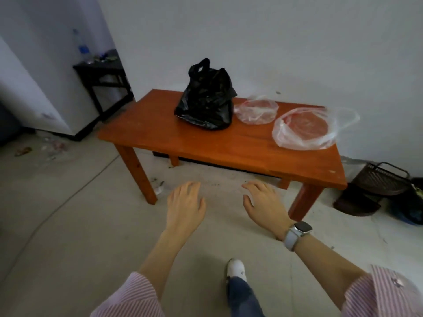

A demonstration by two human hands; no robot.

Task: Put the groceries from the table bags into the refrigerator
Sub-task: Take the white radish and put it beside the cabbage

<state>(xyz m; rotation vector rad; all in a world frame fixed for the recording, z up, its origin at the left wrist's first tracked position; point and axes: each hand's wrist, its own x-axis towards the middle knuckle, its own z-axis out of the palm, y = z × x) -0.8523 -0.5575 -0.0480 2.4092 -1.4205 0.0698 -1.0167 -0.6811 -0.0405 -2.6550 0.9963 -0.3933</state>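
On one low orange-brown wooden table (206, 143) sit three plastic bags: one crumpled black plastic carrier bag (204, 99) toward its far edge, and two clear plastic bags, a smaller one (256, 113) just right of the black bag and a larger one (306, 128) at the table's right end. Before the table, two bare hands, left (184, 205) and right (263, 203).

We're holding both arms out forward, left hand (185, 203) and right hand (263, 203) palms down, fingers (191, 186) relaxed, gripping nothing.
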